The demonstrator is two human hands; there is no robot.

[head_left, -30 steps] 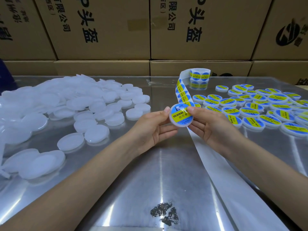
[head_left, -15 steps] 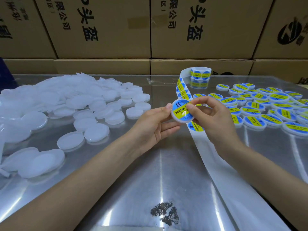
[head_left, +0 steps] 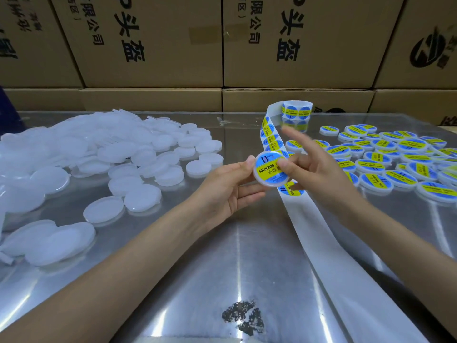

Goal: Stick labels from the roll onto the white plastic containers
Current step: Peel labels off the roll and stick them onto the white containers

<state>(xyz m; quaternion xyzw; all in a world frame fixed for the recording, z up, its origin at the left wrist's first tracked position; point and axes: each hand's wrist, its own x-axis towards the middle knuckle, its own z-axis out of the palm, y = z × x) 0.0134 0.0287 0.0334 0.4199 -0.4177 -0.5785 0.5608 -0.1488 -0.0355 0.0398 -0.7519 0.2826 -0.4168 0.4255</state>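
Left hand pinches the labelled container by its rim above the table, right hand thumb on the label, fingers splayed: rub centre-out to kill bubbles, keep rim grip steady.

I see brown cardboard boxes with black printed characters stacked behind the shiny metal table, and a dark flaky patch near its front edge
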